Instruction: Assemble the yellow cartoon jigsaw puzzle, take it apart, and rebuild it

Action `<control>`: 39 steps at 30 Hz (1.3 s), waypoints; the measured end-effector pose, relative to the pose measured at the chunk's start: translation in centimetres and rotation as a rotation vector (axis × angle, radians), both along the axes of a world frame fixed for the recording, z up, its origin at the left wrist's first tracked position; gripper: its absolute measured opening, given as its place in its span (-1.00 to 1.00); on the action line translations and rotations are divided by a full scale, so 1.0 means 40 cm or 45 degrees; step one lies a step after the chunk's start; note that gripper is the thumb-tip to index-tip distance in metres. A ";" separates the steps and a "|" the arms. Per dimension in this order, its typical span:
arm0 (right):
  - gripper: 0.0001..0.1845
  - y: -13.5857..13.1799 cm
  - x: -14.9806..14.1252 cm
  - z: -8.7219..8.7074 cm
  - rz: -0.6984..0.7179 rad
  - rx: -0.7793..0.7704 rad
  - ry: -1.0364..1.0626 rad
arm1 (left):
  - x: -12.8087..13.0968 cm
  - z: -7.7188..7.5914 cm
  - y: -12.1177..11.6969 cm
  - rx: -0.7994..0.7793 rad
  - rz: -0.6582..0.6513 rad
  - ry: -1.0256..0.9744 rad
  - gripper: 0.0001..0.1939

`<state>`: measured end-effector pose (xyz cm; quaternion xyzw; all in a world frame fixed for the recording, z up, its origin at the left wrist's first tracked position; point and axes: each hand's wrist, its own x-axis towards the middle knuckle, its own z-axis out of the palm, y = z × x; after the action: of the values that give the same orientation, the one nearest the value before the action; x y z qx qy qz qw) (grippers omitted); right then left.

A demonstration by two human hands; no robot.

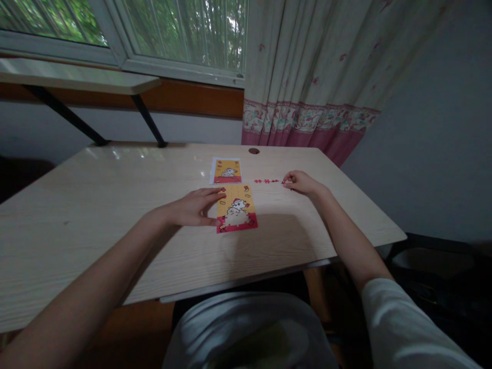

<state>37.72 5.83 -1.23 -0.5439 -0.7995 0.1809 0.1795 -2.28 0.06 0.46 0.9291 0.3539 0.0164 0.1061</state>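
Note:
A yellow and red jigsaw puzzle [240, 197] with a white cartoon animal lies flat on the desk, with a gap showing bare tabletop in its lower part. My left hand [196, 207] rests at its left edge, fingers stretched and thumb apart. Behind the puzzle is a reference picture [227, 171] with the same design. Several red puzzle pieces [266, 181] lie in a row to the right of that picture. At the row's right end, my right hand [302, 182] has its thumb and fingertips pinched at a small dark red puzzle piece [283, 182].
The wooden desk [115, 205] stands against a wall below a window [184, 36]. A raised shelf [77, 74] on black legs is at the back left. A floral curtain [307, 66] hangs behind the desk. A dark chair [434, 256] is at the right.

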 end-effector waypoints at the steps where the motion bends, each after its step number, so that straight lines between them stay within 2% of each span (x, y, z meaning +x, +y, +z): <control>1: -0.73 0.002 0.000 -0.002 -0.003 -0.005 0.001 | 0.000 0.001 -0.001 -0.001 0.000 -0.016 -0.15; 10: -0.76 -0.005 -0.010 -0.004 -0.068 -0.094 0.209 | 0.004 0.008 -0.004 -0.009 0.001 -0.003 -0.16; 14: -0.69 -0.025 -0.034 0.002 -0.031 -0.062 0.373 | 0.004 0.006 -0.003 -0.009 -0.012 -0.040 -0.19; 17: -0.65 -0.047 -0.077 0.015 -0.017 0.012 0.443 | 0.005 0.008 -0.003 -0.003 -0.034 -0.081 -0.23; 20: -0.68 -0.074 -0.142 0.031 0.013 0.060 0.484 | 0.009 0.012 -0.003 0.013 -0.056 -0.166 -0.33; 26: -0.82 -0.134 -0.267 0.041 0.232 0.137 0.650 | 0.042 0.020 -0.017 0.005 -0.012 -0.484 -0.64; 30: -0.76 -0.163 -0.323 0.026 0.282 -0.043 0.881 | 0.079 0.027 -0.042 -0.090 0.033 -0.608 -0.73; 34: -0.67 -0.188 -0.371 0.003 0.208 -0.265 1.109 | 0.103 0.024 -0.059 -0.167 0.090 -0.680 -0.78; 39: -0.64 -0.208 -0.406 -0.014 0.117 -0.359 1.174 | 0.106 0.017 -0.061 -0.251 0.092 -0.747 -0.79</control>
<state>21.47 -2.51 -1.77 -0.3902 -0.6276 0.5175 0.4313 1.96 -2.39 1.14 0.8568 0.3408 0.2532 0.2928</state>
